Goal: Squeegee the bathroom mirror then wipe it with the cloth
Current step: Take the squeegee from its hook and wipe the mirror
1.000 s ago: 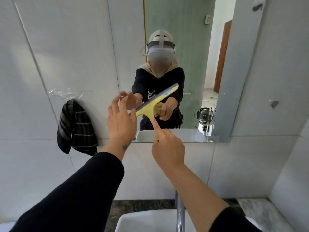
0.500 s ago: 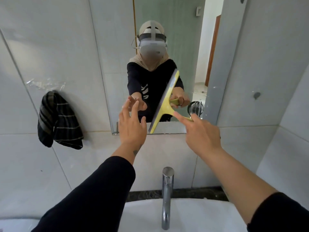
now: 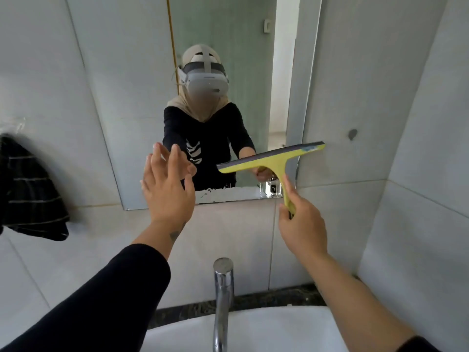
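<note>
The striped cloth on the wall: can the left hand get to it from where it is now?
Probably yes. The left hand is open and empty before the mirror, and the striped cloth hangs on the tiles to its left, with nothing between them.

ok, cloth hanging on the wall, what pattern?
Dark hanging cloth: thin pale stripes, head view.

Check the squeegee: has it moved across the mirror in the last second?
Yes. The squeegee went from near the mirror's middle to its right edge, blade end now past the edge over the tile, right hand holding the handle.
</note>
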Demonstrator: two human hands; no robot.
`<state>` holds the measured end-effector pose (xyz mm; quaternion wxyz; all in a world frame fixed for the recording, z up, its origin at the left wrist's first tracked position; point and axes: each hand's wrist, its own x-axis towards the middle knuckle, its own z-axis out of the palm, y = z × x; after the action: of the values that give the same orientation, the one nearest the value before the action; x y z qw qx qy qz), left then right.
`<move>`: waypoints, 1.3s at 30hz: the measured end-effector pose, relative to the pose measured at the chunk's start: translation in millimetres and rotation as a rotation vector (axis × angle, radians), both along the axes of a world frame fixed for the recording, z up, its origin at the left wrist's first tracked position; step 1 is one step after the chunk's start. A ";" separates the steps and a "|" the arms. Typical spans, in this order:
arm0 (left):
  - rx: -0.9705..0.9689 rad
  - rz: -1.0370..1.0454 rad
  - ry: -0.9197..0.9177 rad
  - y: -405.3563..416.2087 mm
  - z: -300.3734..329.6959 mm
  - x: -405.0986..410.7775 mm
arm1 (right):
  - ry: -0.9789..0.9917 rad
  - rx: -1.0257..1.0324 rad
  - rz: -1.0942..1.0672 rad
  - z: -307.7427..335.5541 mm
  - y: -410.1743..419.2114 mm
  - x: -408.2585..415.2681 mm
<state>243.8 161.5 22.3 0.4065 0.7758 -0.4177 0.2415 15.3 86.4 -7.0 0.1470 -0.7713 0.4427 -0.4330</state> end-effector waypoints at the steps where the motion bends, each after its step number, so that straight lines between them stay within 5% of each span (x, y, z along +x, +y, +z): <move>1: -0.007 -0.005 -0.007 -0.5 -1.0 0.9 | -0.047 0.029 0.006 -8.0 1.4 4.0; 11: -0.039 0.002 -0.079 23.8 -13.7 18.1 | -0.588 0.414 0.147 -48.5 51.9 75.3; 16: 0.005 0.072 -0.043 49.8 -26.1 39.2 | -0.652 0.523 0.159 -46.8 83.0 109.7; 28: 0.026 0.074 -0.007 74.7 -38.3 56.0 | -0.160 0.157 0.254 -63.3 120.7 143.3; 39: 0.177 0.012 0.055 66.2 -62.7 20.9 | 0.097 0.129 0.207 -66.1 110.1 110.7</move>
<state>264.7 227.8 -40.4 0.3464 0.8175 -0.4214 0.1849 126.0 196.6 -73.1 0.2186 -0.8220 0.3941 -0.3482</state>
